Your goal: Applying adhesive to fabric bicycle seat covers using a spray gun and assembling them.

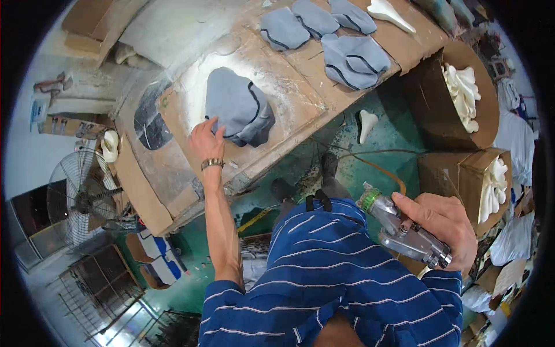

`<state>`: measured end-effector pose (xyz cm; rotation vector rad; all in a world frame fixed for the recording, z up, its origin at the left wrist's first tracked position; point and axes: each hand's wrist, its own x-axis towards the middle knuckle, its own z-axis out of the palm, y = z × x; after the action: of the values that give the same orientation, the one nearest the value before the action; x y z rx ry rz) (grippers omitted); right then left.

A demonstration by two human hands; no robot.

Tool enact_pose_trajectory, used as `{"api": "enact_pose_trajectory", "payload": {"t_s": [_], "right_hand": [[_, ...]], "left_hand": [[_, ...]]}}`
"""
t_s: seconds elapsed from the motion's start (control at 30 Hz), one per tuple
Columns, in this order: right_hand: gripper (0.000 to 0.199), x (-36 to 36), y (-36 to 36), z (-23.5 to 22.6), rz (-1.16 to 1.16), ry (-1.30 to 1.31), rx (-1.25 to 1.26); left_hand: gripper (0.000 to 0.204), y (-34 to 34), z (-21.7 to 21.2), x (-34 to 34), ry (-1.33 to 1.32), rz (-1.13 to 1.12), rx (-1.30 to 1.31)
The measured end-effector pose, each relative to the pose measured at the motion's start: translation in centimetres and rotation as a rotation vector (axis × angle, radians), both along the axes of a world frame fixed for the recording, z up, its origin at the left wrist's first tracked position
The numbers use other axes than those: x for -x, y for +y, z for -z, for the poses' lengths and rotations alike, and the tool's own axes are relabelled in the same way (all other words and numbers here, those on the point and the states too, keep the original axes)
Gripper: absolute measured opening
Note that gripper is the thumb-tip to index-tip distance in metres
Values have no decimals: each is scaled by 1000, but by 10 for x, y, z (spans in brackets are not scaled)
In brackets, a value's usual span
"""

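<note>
My left hand [206, 140] reaches out and rests its fingers on the near edge of a grey fabric cover [239, 107] lying on a cardboard-topped bench [289, 75] dusted white. My right hand [442, 222] is closed around a metal spray gun [399, 228] with a green ring at its nozzle, held low near my hip and pointing left. Several more grey covers [324, 32] with dark piping lie farther along the bench, beside a white moulded shell [388, 13].
Two cardboard boxes [457, 110] at right hold stacked white shells. Another white shell [366, 122] lies on the green floor. A hose [376, 165] runs over the floor. A standing fan [81, 199] and wire racks are at left.
</note>
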<state>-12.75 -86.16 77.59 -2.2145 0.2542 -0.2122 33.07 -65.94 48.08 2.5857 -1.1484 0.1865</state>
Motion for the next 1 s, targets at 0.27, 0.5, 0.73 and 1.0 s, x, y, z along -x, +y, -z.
{"api": "enact_pose_trajectory", "payload": {"t_s": [0.27,0.5,0.73,1.0], "right_hand": [[70,6,-54,15,82,-27,-74],[75,-1,-62,20,147,-12,-108],[76,-25,-45,23,340,-21,-62],[70,-86,-19,-2,212,-22,-47]], "left_hand": [[48,4,15,-3,145,14,121],[72,-30,-20,36,-40,2,21],[71,-51,-17,87,0,1,-256],[68,-55,-1,102,39,-29,-234]]}}
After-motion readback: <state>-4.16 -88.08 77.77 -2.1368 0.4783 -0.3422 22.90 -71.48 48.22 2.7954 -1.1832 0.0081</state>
